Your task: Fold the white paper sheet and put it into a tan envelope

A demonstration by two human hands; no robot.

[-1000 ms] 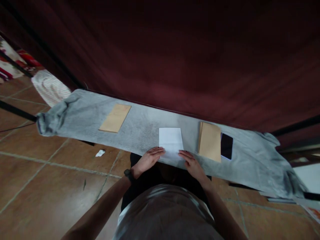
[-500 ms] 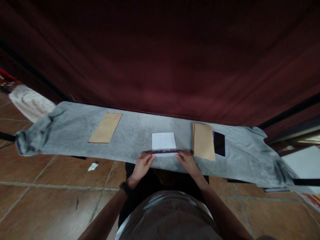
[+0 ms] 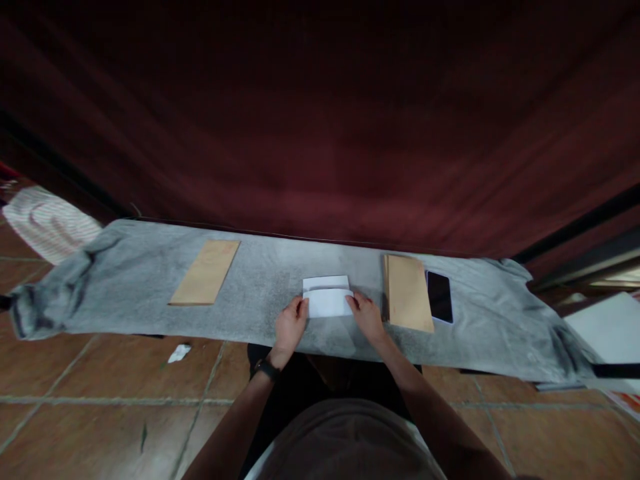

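Observation:
A sheet of white paper lies in front of me on a grey cloth, its near part folded up and over toward the far edge. My left hand pinches the left end of the folded flap between thumb and fingers. At the right end, my right hand grips the same flap. Just beyond my right hand is a small stack of brown envelopes. One more brown envelope lies by itself to the left.
A phone with a dark screen lies against the right side of the envelope stack. The grey cloth covers a long narrow surface, and a dark red curtain hangs behind it. A white scrap is on the tiled floor.
Both hands have moved away from me, carrying the paper's near edge up and over, so the flap now covers much of the sheet. The view has shifted slightly.

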